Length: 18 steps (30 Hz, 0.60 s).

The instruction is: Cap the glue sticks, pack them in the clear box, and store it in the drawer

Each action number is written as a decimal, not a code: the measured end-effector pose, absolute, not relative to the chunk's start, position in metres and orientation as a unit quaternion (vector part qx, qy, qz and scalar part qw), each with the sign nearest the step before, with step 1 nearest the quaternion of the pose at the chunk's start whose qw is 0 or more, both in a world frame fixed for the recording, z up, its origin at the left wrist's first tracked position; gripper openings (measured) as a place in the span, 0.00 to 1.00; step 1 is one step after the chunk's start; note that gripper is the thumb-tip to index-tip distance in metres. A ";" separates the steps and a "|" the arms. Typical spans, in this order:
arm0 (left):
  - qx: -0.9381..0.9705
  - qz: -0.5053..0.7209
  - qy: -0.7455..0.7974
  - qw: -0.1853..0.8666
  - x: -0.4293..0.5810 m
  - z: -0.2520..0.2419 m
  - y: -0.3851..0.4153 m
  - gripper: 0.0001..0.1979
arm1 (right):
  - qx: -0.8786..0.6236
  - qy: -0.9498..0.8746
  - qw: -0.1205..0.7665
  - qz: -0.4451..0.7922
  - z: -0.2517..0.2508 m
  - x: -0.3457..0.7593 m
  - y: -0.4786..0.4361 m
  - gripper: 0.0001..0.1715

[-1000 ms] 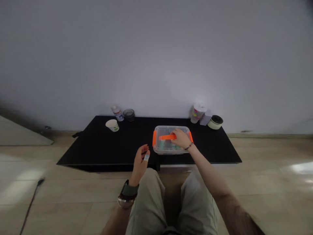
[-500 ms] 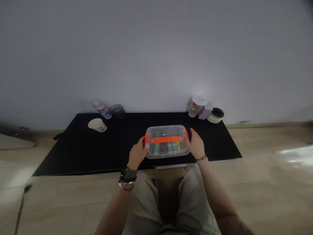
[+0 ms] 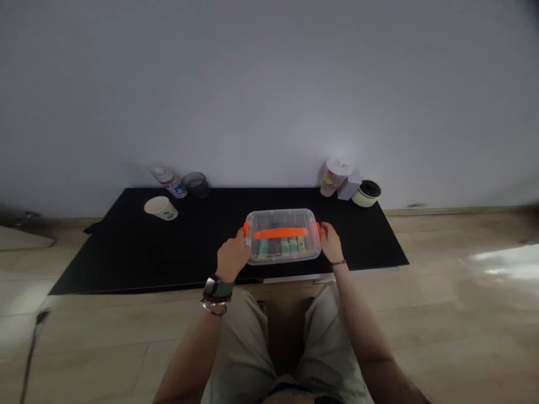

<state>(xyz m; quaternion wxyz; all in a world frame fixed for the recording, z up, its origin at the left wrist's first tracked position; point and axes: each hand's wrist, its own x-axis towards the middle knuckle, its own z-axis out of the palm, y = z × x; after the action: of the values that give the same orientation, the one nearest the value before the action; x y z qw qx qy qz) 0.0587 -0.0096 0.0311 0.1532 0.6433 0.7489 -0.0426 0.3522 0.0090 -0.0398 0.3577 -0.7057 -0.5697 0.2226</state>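
Observation:
A clear plastic storage box [image 3: 283,259] with its lid on sits near the front edge of the black table. An orange handle [image 3: 281,232] lies flat across the lid. Through the plastic, green and yellow items show inside. My left hand [image 3: 233,255] is closed on the box's left end, at the orange latch [image 3: 246,228]. At the opposite end, my right hand [image 3: 330,244] has its fingers curled around the other orange latch [image 3: 319,229]. The undersides of my fingers are partly hidden.
On the black table [image 3: 168,252], a paper cup [image 3: 162,208], a spray can [image 3: 169,180] and a dark glass bowl [image 3: 196,184] stand at the left. A lidded plastic cup [image 3: 334,177], a white box [image 3: 349,185] and a cream pot [image 3: 366,194] stand back right, near the wall.
My right hand's fingers have closed in at the right latch, where they were more spread before. My left hand stays at the left latch. The whole view has shifted slightly.

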 end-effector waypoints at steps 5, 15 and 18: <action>0.652 -0.049 0.742 0.145 0.061 0.035 -0.008 0.25 | -0.531 -0.762 0.351 0.123 -0.008 0.323 0.011 0.18; 0.557 0.326 0.681 0.345 0.030 -0.046 0.000 0.18 | -0.442 -0.888 0.102 0.070 0.011 0.289 0.041 0.20; 0.535 0.363 0.671 0.363 0.033 -0.058 0.000 0.19 | -0.435 -0.891 0.106 0.069 0.012 0.289 0.040 0.20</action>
<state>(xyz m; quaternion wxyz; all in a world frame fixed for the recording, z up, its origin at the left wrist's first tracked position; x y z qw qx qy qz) 0.0332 -0.0004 -0.0581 0.3630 0.5348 0.6715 0.3625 0.2892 0.0400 0.0116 0.1055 -0.4354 -0.8913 0.0693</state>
